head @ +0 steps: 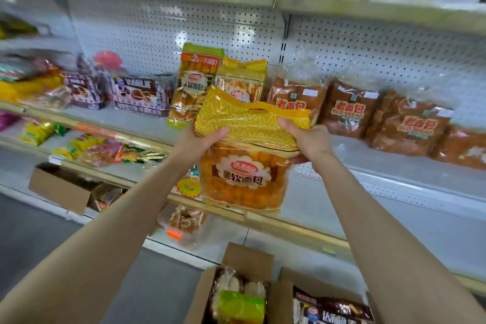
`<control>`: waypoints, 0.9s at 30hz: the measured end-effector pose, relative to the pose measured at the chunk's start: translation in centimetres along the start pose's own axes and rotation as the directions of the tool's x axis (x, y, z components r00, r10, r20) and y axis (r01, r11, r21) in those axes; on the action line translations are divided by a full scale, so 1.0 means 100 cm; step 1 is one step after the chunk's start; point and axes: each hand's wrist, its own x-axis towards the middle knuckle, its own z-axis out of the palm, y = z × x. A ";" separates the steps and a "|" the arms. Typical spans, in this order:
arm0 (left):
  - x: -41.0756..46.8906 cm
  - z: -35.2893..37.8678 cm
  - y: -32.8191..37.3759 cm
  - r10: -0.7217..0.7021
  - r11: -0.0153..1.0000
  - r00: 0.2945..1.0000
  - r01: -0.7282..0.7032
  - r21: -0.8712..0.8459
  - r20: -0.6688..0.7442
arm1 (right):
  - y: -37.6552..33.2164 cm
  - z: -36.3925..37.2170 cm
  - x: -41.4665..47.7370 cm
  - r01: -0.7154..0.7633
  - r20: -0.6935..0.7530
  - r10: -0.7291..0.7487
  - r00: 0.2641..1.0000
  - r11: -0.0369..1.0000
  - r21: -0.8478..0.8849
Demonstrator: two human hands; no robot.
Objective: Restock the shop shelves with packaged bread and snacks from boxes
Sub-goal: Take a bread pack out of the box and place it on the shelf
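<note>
Just beyond our fingers (285, 123), upright yellow plastic bread packs (196, 87); left hand (203, 139) and right hand (307, 139) clamp a matching yellow bag (244, 179) by its top. Shoving could topple them.

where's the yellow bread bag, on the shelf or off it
Off it: left hand and right hand hold the bag upright by its top.

Middle white metal shelf (136, 119), pegboard back: purple-brown chocolate-pie packs (142, 96) at left, two upright yellow-green soft-bread bags (193, 84) centre, brown Old Bread loaves in clear bags (347, 110) at right. Lower white shelf (310, 208): yellow and red snack packets (89, 148) at left. Grey floor (39, 239): open brown cardboard boxes (247, 258), packs inside.
</note>
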 end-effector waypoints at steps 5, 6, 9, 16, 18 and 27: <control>0.009 -0.002 0.034 0.055 0.997 0.989 -0.061 -0.042 -0.140 | -0.028 -0.015 -0.005 0.086 0.010 -0.087 0.996 0.996 0.027; 0.010 -0.002 0.040 0.056 0.996 0.982 -0.067 -0.058 -0.178 | -0.030 -0.017 -0.005 0.111 0.036 -0.112 0.993 0.993 0.031; 0.013 -0.006 0.059 0.057 0.995 0.966 -0.076 -0.066 -0.254 | -0.035 -0.018 -0.007 0.156 0.121 -0.159 0.980 0.987 0.035; 0.020 -0.024 0.090 0.047 0.994 0.951 -0.075 -0.082 -0.304 | -0.040 0.018 -0.015 0.222 0.124 -0.262 0.957 0.938 0.266; 0.024 -0.034 0.093 0.034 0.990 0.955 -0.072 -0.120 -0.295 | -0.048 0.032 -0.015 0.241 0.067 -0.276 0.959 0.916 0.320; 0.047 -0.120 0.077 0.086 0.982 0.990 -0.103 -0.156 -0.108 | -0.105 0.104 -0.011 0.316 -0.132 -0.287 0.949 0.862 0.397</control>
